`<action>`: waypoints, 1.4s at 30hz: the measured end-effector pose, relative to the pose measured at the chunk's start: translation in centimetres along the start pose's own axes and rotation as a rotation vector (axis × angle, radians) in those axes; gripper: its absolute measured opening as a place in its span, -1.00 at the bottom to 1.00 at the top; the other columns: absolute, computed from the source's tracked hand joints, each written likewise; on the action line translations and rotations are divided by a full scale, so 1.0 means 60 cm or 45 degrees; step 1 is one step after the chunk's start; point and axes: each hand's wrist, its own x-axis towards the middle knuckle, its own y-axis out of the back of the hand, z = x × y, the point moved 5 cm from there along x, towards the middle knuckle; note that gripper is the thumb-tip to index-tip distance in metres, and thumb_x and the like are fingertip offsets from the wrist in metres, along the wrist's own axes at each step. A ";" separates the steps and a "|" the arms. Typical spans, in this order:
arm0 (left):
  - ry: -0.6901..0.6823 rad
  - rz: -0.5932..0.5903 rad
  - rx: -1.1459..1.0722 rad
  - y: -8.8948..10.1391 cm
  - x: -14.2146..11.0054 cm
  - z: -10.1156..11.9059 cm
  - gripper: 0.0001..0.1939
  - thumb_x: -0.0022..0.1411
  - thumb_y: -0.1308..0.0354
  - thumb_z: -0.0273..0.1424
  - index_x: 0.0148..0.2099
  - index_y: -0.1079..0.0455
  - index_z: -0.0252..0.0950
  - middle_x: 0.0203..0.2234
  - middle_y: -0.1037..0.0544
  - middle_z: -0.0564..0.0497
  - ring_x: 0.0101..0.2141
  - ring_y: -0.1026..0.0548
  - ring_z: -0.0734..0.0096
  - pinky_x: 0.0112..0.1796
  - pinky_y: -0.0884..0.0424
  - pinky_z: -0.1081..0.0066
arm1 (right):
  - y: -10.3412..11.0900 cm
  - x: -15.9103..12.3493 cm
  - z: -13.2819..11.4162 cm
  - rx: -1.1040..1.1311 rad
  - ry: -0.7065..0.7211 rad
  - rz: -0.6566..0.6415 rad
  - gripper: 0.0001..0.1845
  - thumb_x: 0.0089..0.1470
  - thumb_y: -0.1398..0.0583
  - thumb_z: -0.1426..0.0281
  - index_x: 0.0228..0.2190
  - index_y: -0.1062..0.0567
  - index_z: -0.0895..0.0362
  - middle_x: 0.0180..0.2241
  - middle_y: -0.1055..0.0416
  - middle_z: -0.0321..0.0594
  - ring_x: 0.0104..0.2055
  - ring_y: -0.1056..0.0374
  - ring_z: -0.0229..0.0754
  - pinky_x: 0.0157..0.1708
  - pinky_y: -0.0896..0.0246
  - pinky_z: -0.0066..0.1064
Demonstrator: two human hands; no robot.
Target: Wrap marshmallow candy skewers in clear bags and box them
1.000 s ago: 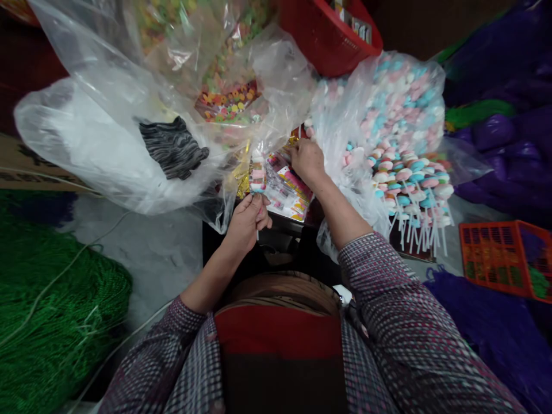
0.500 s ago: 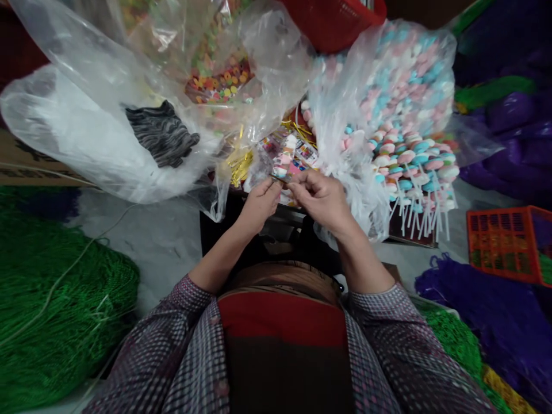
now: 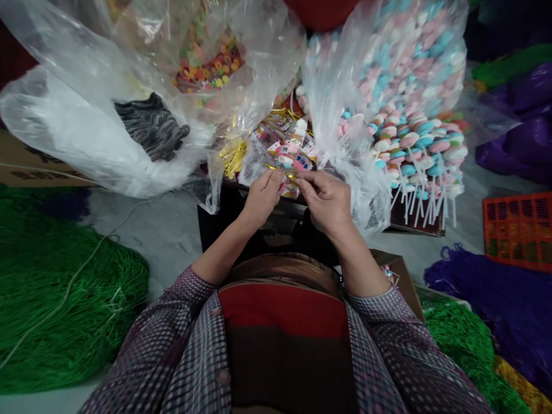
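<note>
left hand [image 3: 264, 198]: closed on candy [image 3: 286, 157] at base | right hand [image 3: 328, 196]: pinching tie [image 3: 292, 176] | candy: between hands, over packets [image 3: 264, 137] | risk: we think loose left pinch lets candy twist, tie slips

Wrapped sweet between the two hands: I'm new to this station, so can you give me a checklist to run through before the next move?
1. Wrapped sweet held: ok, the left hand grips its lower end.
2. Gold tie in place: ok, it crosses that end, with the right hand pinching one side.
3. Tie twisted tight: cannot tell, the fingers hide the join.
4. Spare gold ties near: ok, bunched just beyond the left hand.
5. Clear space under the sweet: not ok, printed wrappers crowd it.
6. Unwrapped lollipops at hand: ok, piled to the right, sticks toward the person.
</note>
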 end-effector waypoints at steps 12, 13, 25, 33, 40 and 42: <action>0.750 -0.643 -0.647 -0.049 -0.067 0.041 -0.44 0.50 0.05 -0.17 -0.55 -0.29 -0.30 -0.80 0.03 0.26 -0.81 0.11 0.69 -0.73 0.05 0.60 | -0.016 -0.011 0.030 0.983 -0.539 -0.187 -0.56 -0.17 -0.51 0.00 -0.39 -0.58 0.01 -0.40 -0.55 -0.36 -0.32 -0.45 -0.24 -0.21 -0.46 -0.33; 0.801 -0.689 -0.664 -0.050 -0.072 0.041 -0.42 0.51 0.08 -0.19 -0.57 -0.27 -0.30 -0.81 0.03 0.25 -0.81 0.11 0.69 -0.73 0.04 0.60 | -0.015 -0.012 0.032 1.030 -0.548 -0.226 -0.51 -0.24 -0.54 0.00 -0.34 -0.59 -0.01 -0.35 -0.58 -0.36 -0.26 -0.49 -0.21 -0.15 -0.49 -0.31; 0.880 -0.631 -0.834 -0.059 -0.071 0.048 -0.37 0.58 0.34 -0.29 -0.50 -0.31 -0.30 -0.80 0.04 0.25 -0.83 0.16 0.66 -0.76 0.07 0.60 | -0.034 -0.016 0.047 1.097 -0.451 -0.114 -0.61 -0.08 -0.46 -0.04 -0.44 -0.64 0.00 -0.45 -0.54 -0.39 -0.35 -0.44 -0.26 -0.13 -0.42 -0.34; 0.911 -0.683 -0.789 -0.062 -0.076 0.047 -0.36 0.57 0.34 -0.27 -0.55 -0.24 -0.29 -0.82 0.07 0.25 -0.84 0.14 0.66 -0.76 0.04 0.60 | -0.035 -0.018 0.038 1.097 -0.494 -0.309 -0.42 -0.19 -0.44 -0.20 -0.41 -0.61 0.05 -0.44 -0.57 -0.34 -0.34 -0.48 -0.20 -0.13 -0.45 -0.27; 0.684 -0.477 -0.599 -0.058 -0.058 0.040 -0.50 0.49 -0.03 -0.09 -0.46 -0.27 -0.27 -0.80 0.01 0.29 -0.81 0.11 0.69 -0.74 0.10 0.59 | -0.038 -0.013 0.040 0.808 -0.422 -0.036 -0.47 0.03 -0.33 -0.16 -0.46 -0.48 0.05 -0.53 -0.41 -0.40 -0.42 -0.31 -0.28 -0.29 -0.31 -0.38; 0.504 -0.284 -0.467 -0.047 -0.044 0.037 -0.52 0.45 -0.11 -0.08 -0.46 -0.25 -0.26 -0.78 -0.05 0.28 -0.78 0.07 0.70 -0.71 0.10 0.58 | -0.037 -0.011 0.033 0.660 -0.384 0.029 -0.49 0.10 -0.29 -0.13 -0.49 -0.43 0.05 -0.52 -0.39 -0.38 -0.41 -0.28 -0.27 -0.28 -0.27 -0.37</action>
